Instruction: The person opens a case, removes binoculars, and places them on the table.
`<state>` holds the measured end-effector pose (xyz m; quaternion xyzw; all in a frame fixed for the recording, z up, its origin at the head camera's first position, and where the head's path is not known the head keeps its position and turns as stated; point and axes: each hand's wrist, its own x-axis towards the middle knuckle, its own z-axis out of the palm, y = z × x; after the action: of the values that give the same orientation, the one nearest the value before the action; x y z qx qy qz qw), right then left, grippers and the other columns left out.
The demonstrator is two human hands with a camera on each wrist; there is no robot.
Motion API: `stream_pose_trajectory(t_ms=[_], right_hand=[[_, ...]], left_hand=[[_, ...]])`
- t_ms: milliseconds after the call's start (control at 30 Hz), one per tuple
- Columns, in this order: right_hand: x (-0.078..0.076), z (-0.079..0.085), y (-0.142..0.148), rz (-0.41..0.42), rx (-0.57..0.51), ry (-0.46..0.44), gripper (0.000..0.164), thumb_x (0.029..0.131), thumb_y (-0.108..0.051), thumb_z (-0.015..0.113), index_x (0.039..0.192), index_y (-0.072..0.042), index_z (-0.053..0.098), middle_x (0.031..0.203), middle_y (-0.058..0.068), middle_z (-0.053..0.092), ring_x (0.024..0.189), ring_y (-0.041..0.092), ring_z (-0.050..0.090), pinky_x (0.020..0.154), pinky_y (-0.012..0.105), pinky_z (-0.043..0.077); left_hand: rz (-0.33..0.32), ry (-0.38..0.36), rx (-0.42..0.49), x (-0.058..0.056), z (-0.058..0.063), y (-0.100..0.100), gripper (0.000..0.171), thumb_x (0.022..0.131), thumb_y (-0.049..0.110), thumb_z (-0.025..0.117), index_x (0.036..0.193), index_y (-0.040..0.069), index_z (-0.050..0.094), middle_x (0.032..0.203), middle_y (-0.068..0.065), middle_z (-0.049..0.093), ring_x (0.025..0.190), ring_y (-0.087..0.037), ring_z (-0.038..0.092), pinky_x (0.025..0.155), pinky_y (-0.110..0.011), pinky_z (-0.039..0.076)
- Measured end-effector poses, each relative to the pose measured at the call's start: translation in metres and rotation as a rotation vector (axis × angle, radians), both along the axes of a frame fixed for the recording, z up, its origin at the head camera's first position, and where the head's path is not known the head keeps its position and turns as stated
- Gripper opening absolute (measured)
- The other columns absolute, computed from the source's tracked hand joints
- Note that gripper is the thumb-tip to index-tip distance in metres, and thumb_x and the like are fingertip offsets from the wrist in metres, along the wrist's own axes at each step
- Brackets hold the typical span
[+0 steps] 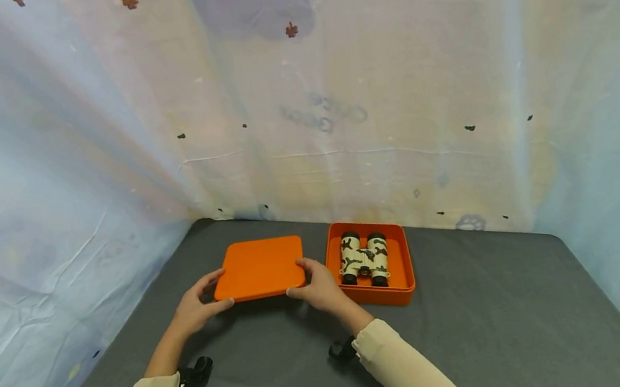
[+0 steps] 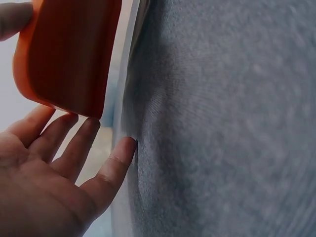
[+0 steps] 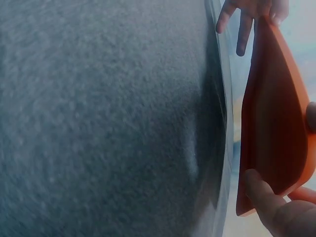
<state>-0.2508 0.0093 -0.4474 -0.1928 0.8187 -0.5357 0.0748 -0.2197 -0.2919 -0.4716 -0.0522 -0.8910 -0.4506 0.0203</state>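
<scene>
An orange box lid (image 1: 261,267) is held up over the grey table, its flat top facing up in the head view. My left hand (image 1: 194,308) grips its left end, thumb at the near corner and fingertips along the side edge. The right end is pinched by my right hand (image 1: 321,286), thumb at the near edge. Both wrist views show the lid's hollow underside (image 2: 69,59), raised off the cloth. Just right of the right hand stands the open orange box (image 1: 382,297). Inside it lie camouflage-patterned binoculars (image 1: 364,260) with black ends.
A dark grey cloth covers the table (image 1: 496,319). Behind and at the sides hangs a pale patterned curtain (image 1: 389,86), meeting the table's back edge. Black cameras (image 1: 195,374) are strapped to both wrists, below the beige sleeves (image 1: 407,358).
</scene>
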Motion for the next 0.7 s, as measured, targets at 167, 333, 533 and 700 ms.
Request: stream_pose_trajectory(t_ms=[167,333,533,700], right_hand=[[0.000,-0.002,-0.002,-0.016,0.020,-0.024,0.069,0.084,-0.016,0.074,0.143,0.001,0.042,0.143,0.020,0.047,0.128,0.033,0.049,0.107,0.048,0.042],[0.000,-0.006,-0.004,-0.019,0.032,-0.034,0.069,0.084,-0.017,0.074,0.143,0.001,0.042,0.143,0.019,0.048,0.127,0.033,0.049,0.106,0.048,0.042],[0.001,-0.010,-0.004,-0.013,0.044,-0.052,0.069,0.085,-0.018,0.073,0.144,-0.001,0.042,0.144,0.018,0.047,0.127,0.032,0.050,0.106,0.048,0.042],[0.001,-0.012,-0.004,-0.015,0.052,-0.064,0.069,0.084,-0.019,0.074,0.143,-0.001,0.042,0.144,0.018,0.046,0.126,0.031,0.050,0.106,0.048,0.042]], left_hand=[[0.009,-0.022,-0.038,-0.001,-0.003,-0.002,0.074,0.084,0.036,0.073,0.148,0.017,0.040,0.145,-0.020,0.045,0.124,-0.038,0.050,0.085,-0.043,0.049],[0.004,-0.045,-0.048,-0.002,0.000,-0.002,0.074,0.085,0.036,0.073,0.147,0.016,0.040,0.146,-0.021,0.043,0.126,-0.039,0.049,0.087,-0.047,0.050],[-0.006,-0.066,-0.055,-0.001,0.001,-0.002,0.075,0.085,0.037,0.073,0.148,0.015,0.039,0.148,-0.021,0.042,0.128,-0.039,0.047,0.089,-0.049,0.050],[-0.022,-0.066,-0.051,-0.001,-0.002,-0.003,0.077,0.084,0.035,0.074,0.148,0.011,0.039,0.149,-0.022,0.039,0.130,-0.041,0.045,0.100,-0.054,0.045]])
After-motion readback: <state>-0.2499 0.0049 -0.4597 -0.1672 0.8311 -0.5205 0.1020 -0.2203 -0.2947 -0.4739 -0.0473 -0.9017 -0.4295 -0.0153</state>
